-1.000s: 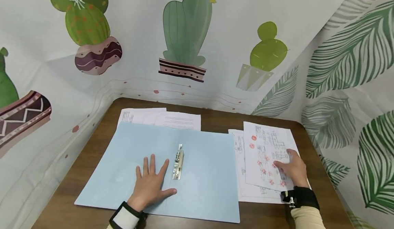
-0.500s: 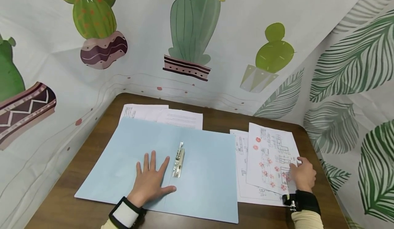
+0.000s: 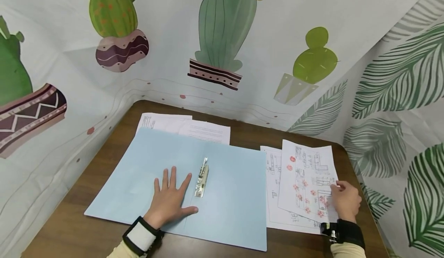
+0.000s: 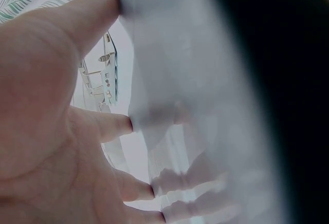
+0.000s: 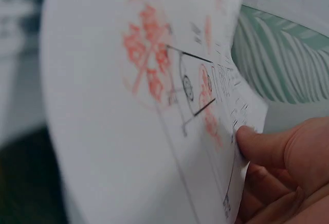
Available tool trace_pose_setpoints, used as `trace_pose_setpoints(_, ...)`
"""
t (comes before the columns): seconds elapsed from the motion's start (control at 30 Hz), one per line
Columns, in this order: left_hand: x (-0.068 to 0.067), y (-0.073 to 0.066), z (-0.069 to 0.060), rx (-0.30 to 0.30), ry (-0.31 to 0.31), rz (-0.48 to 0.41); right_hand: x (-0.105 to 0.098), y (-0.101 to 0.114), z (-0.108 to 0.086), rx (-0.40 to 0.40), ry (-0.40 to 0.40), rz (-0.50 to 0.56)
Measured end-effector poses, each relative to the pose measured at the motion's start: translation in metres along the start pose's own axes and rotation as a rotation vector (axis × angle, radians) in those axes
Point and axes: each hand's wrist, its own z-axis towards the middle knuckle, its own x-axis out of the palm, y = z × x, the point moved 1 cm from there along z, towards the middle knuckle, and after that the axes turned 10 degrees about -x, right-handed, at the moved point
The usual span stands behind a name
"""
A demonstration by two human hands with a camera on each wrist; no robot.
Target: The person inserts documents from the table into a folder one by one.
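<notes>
A light blue folder (image 3: 232, 196) lies spread flat on the brown table, with a metal clip (image 3: 202, 177) near its fold. My left hand (image 3: 169, 201) rests on the folder left of the clip, fingers spread and straight; the left wrist view shows its fingertips touching the surface. Over at the right, my right hand (image 3: 347, 200) pinches the right edge of the top paper sheet (image 3: 305, 173), which bears drawings and red stamp marks. In the right wrist view the thumb (image 5: 257, 144) presses on that sheet's face and the other fingers sit behind it. The sheet curves up near the hand.
Another printed sheet (image 3: 273, 196) lies under the stamped one, right beside the folder. More papers (image 3: 208, 131) stick out behind the folder's far left edge. The wooden table (image 3: 249, 129) meets a cactus-printed cloth (image 3: 166, 57) at the back and leaf-printed cloth at the right.
My right hand has moved right, off the middle of the stamped sheet to its right edge, and now pinches it. The sheet has shifted slightly right. My left hand keeps its place on the folder.
</notes>
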Motion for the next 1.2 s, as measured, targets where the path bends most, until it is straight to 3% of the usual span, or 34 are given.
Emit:
trace_pose_setpoints(0.27, -0.001, 0.000, 0.000, 0.004, 0.008, -0.008, -0.026, 0.011, -0.005, -0.086, -0.144, 0.028)
trace_pose_setpoints(0.53, -0.003, 0.000, -0.001, 0.004, 0.017, 0.001, -0.051, 0.028, -0.016, -0.046, -0.221, 0.149)
trace_pose_setpoints(0.87, -0.003, -0.003, 0.001, -0.001, 0.033, -0.009, -0.046, 0.052, -0.028, 0.065, -0.137, 0.319)
trace_pose_setpoints(1.2, -0.005, -0.003, -0.001, 0.001, 0.030, 0.013, -0.006, 0.062, -0.055, 0.063, -0.016, 0.440)
